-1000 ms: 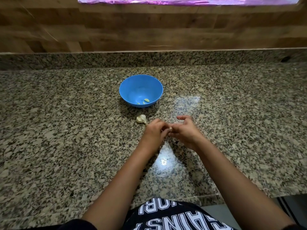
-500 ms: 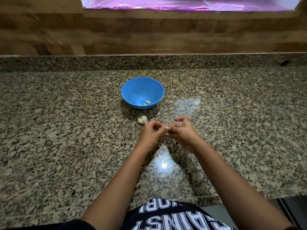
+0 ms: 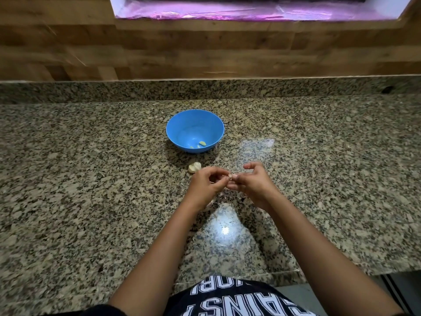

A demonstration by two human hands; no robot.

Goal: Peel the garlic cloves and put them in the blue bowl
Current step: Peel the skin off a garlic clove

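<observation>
head view: left hand (image 3: 206, 184) and right hand (image 3: 252, 182) grips both pinch garlic clove (image 3: 230, 177), fingers curled.

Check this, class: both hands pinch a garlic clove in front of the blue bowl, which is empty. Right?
Not empty: the head view shows peeled cloves in the blue bowl. The left hand and right hand do pinch a garlic clove in front of it.

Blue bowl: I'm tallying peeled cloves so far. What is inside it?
The blue bowl holds one peeled garlic clove against its near side, with two smaller pale pieces beside it. The near wall covers the floor just below them, so anything there cannot be seen.
</observation>
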